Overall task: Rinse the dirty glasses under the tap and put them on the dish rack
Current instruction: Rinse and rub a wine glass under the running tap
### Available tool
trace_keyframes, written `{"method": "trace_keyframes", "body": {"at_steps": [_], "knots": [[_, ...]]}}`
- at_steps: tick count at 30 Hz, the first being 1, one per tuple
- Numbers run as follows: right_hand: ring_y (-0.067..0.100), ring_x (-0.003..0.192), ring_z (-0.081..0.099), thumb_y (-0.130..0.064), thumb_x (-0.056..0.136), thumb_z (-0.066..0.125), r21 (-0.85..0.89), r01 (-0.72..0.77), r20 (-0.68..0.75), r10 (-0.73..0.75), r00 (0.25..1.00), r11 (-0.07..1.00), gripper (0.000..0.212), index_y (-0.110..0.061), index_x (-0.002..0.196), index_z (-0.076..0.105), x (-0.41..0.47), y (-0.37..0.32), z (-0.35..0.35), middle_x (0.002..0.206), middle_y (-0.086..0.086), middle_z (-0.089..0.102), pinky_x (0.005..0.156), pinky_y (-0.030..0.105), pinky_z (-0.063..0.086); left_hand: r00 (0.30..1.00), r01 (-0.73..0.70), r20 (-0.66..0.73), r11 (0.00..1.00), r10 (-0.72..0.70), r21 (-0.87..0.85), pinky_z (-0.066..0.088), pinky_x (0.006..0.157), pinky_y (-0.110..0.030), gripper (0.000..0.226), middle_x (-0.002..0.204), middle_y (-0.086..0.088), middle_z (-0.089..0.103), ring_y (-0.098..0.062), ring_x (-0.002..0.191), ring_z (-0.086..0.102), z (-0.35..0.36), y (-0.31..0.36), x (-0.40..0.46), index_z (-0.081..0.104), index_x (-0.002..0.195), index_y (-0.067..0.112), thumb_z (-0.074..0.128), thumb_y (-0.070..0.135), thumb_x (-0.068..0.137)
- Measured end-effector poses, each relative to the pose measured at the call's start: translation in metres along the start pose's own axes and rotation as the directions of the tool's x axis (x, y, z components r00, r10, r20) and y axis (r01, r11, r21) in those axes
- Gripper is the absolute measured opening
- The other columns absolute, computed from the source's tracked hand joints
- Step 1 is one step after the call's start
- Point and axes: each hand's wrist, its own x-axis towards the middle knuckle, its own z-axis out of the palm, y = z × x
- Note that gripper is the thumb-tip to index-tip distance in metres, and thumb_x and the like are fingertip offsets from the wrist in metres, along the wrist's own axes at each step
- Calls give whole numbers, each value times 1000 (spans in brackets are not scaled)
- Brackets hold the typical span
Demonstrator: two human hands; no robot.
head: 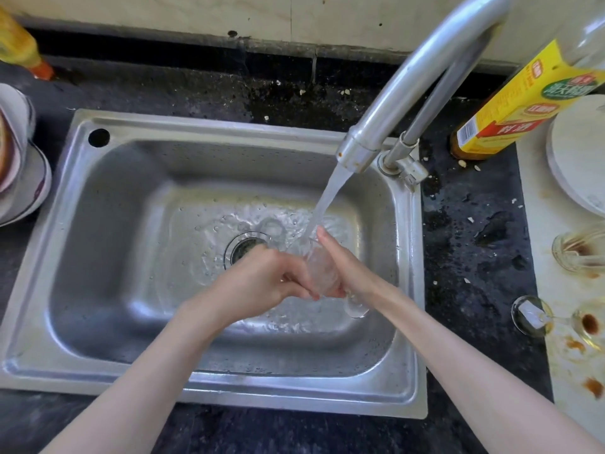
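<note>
Your left hand (268, 283) has its fingers curled shut around the lower bowl of a clear stemmed glass (322, 273), knuckles up, fingertips pressed to the glass wall. Your right hand (343, 267) lies flat along the opposite side, fingers together and extended toward the rim, palm against the glass. The glass is clamped between both hands, tilted with its mouth up toward the stream and its round foot (357, 309) protruding below your right wrist.

The water stream (327, 204) falls from the tap spout (357, 152) and strikes at your right fingertips and the glass mouth. All this sits over the drain (244, 250) of a stainless steel sink (98, 257), its floor wet and rippled.

The sink is set in a dark speckled countertop (465, 231), soiled with crumbs and wet patches. To the right, well apart from your hands, two stained glasses (537, 317) lie on a pale board marked with brown spots. A yellow-labelled bottle (510, 106) stands behind the tap. Stacked bowls (23, 172) sit at the left edge.
</note>
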Motion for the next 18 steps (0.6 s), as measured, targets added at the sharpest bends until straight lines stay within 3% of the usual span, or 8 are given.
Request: {"method": "trace_keyframes", "body": {"at_steps": [1,4,6,9,11,14,16,18], "knots": [[10,54,48,-62,93,21,-5,12,-29,-12,1000,1000,57,-33,70,64,-1,1,3,62,-6,58,55,28,36,996,41,-83,999,-43,-16,39,66,-7,8,70,8,71,8,66,59,-1,3,1,73,70,18,78,12,72],[3,86,56,-70,81,36,-84,104,-106,-112,988,991,49,-35,111,51,-1,15,10,100,-14,59,75,23,43,923,104,-353,983,-152,-152,39,54,-11,29,51,6,60,-3,51,53,3,9,3,55,54,20,81,20,66],[7,101,57,-77,75,40,-96,139,-178,-154,972,986,66,-30,122,44,0,18,14,110,-11,59,86,26,43,938,83,-320,984,-131,-159,42,57,-13,29,55,7,61,-1,53,53,3,10,4,54,56,25,80,20,68],[9,67,59,-61,93,30,35,85,-167,-78,983,996,55,-18,102,62,2,9,11,77,-2,62,58,22,41,1000,-9,16,1000,9,13,47,78,-19,12,81,9,68,2,75,59,-1,4,3,71,77,27,75,15,76],[7,39,42,-58,97,18,61,-29,3,29,1000,998,65,-13,87,63,-1,1,6,49,-2,53,42,21,28,994,-48,101,994,38,97,44,76,-13,13,81,9,69,4,74,58,-3,1,2,75,84,25,75,15,75],[6,44,38,-71,88,18,34,-35,69,33,997,999,83,-2,112,58,-2,8,0,57,-5,52,45,18,29,996,7,-89,990,5,138,42,64,-15,13,66,11,65,1,62,53,-2,6,2,69,63,26,81,24,67],[5,64,48,-71,84,33,-22,60,-59,-61,996,998,71,-15,119,58,-3,10,2,82,-10,57,61,20,36,955,34,-298,996,-9,77,39,56,-18,35,56,10,55,-7,60,50,2,6,5,49,54,25,84,28,62],[-1,83,52,-61,84,37,-112,128,-152,-145,978,985,48,-27,111,56,-6,3,7,97,-17,56,76,22,39,950,21,-310,1000,-24,-13,40,57,-13,33,62,12,56,-4,64,54,4,2,5,50,60,25,82,22,66]]}}
